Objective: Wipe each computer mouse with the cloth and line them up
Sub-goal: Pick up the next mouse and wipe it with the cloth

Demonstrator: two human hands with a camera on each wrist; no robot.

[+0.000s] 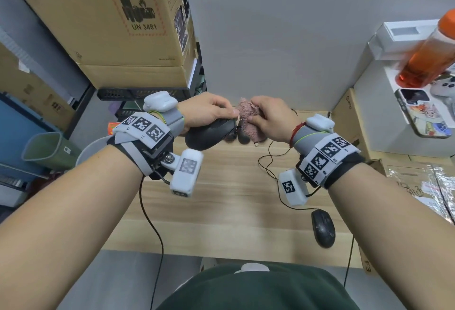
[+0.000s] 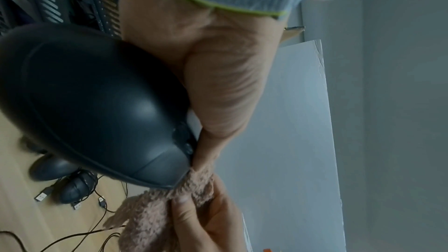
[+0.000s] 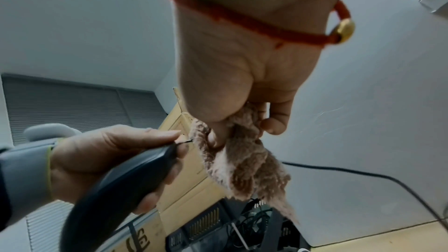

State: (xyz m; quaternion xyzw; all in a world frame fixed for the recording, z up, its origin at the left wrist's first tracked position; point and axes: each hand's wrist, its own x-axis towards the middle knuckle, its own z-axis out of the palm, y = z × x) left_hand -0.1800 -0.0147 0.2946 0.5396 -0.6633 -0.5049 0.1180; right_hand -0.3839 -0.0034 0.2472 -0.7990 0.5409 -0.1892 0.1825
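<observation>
My left hand [image 1: 209,112] grips a black mouse [image 1: 210,134] in the air above the back of the wooden desk [image 1: 221,201]. The same mouse [image 2: 97,106] fills the left wrist view, and its edge [image 3: 121,183] shows in the right wrist view. My right hand [image 1: 268,120] holds a bunched pink cloth [image 1: 248,122] whose end touches the front tip of the held mouse. The cloth [image 2: 155,216] [image 3: 242,160] hangs below the fingers. Two more black mice [image 2: 63,177] lie on the desk under the hands. Another black mouse [image 1: 323,228] lies near the front right edge.
Stacked cardboard boxes [image 1: 103,23] stand at the back left over a black tray [image 1: 147,94]. White boxes at the right carry an orange bottle [image 1: 428,58] and a phone [image 1: 423,115]. Thin black cables [image 1: 273,159] with USB plugs trail over the desk. A green bin [image 1: 49,152] sits at the left.
</observation>
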